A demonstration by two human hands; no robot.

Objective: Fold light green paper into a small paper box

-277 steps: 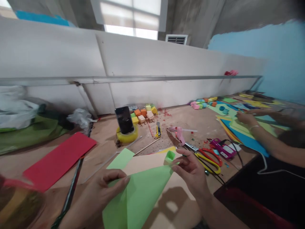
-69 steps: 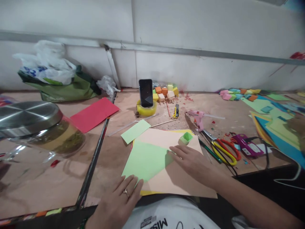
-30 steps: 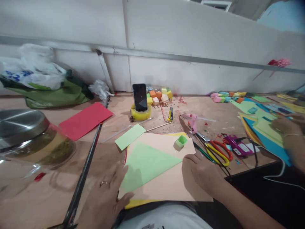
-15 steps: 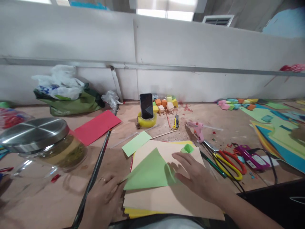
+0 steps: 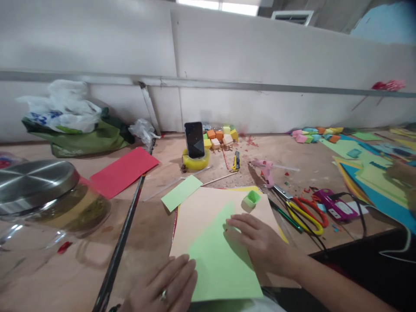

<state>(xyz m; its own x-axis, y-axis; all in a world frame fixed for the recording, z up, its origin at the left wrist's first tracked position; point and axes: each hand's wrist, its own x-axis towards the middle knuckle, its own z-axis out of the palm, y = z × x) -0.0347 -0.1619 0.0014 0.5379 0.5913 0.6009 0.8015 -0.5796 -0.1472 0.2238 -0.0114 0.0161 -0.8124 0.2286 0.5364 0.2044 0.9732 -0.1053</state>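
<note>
Both hands lie flat and open, gripping nothing: right hand (image 5: 256, 245) presses palm-down on the green paper sheet (image 5: 221, 260), left hand (image 5: 165, 286) rests at the sheet's lower-left edge, fingers spread, ring visible. The green sheet lies on a peach paper sheet (image 5: 201, 208) stacked at the near edge of the desk (image 5: 292, 160), with a small green paper cube (image 5: 251, 199) just beyond the right hand's fingertips and a light green strip (image 5: 182, 193) just left of the stack. Around it: yellow-orange scissors (image 5: 302, 212) and pink glue gun (image 5: 264, 170) to the right, phone (image 5: 194, 139) propped in a yellow tape roll (image 5: 195, 160) behind, red sheet (image 5: 125, 171) and metal-lidded glass jar (image 5: 42, 195) far left.
</note>
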